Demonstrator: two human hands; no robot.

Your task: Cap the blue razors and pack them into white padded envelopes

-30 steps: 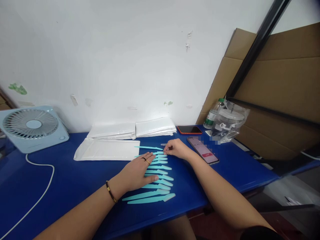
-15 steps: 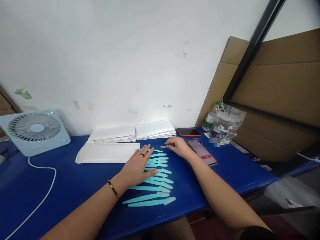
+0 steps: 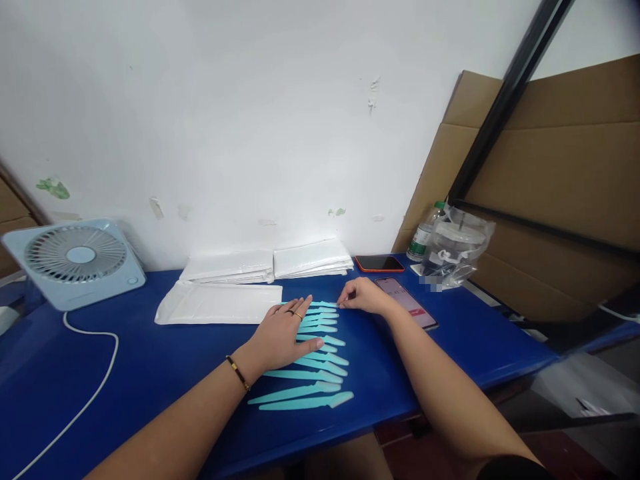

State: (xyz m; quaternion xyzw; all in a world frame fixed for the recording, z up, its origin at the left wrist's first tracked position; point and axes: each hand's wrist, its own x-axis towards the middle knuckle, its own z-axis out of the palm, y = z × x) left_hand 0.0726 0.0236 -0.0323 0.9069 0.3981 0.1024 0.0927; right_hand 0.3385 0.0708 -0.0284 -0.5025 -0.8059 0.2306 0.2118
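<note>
Several teal eyebrow razors [image 3: 300, 402] lie in a column on the blue table, most with pale blade ends to the right. Spread flat across their handles is my left hand [image 3: 285, 333], fingers stretched and open, hiding part of the middle and upper ones. My right hand [image 3: 363, 297] is closed in a pinch at the right tip of the farthest razor [image 3: 320, 304]. A small clear blade cap [image 3: 337, 305] shows at its fingertips, mostly hidden. Whether the cap sits on the blade, I cannot tell.
White padded envelopes [image 3: 220, 303] lie left of the razors, with two stacks [image 3: 313, 259] against the wall. A lit phone [image 3: 407, 303], a red-edged phone [image 3: 380, 264], a bottle [image 3: 423, 237] and a bagged cup [image 3: 455, 247] are at right. A fan [image 3: 75, 260] stands left.
My right hand has moved slightly nearer and right, bringing the clear cap to the farthest razor's tip. My left hand stays over the razors; the view has shifted a little.
</note>
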